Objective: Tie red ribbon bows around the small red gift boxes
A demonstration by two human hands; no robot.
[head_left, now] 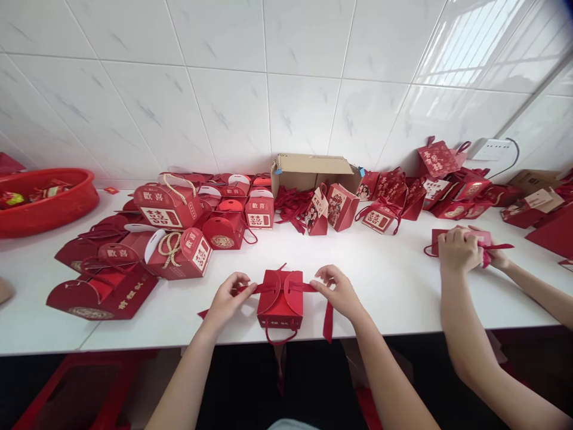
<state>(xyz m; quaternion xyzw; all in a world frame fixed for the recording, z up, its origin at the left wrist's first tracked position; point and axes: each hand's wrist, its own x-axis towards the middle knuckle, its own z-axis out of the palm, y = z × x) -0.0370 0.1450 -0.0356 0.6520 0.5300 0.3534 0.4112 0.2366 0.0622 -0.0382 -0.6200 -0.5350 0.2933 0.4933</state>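
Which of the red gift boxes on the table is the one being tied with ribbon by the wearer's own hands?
The small red box at the near table edge, centre, between the left hand and right hand, each pulling a ribbon end.

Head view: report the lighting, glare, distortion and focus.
Head view: bright, even light; window glare streaks the wall tiles at upper right; only soft shadows lie on the white table; wide-angle bending curves the table edge and tile lines; the left hand, right hand and red box are sharp, without motion blur.
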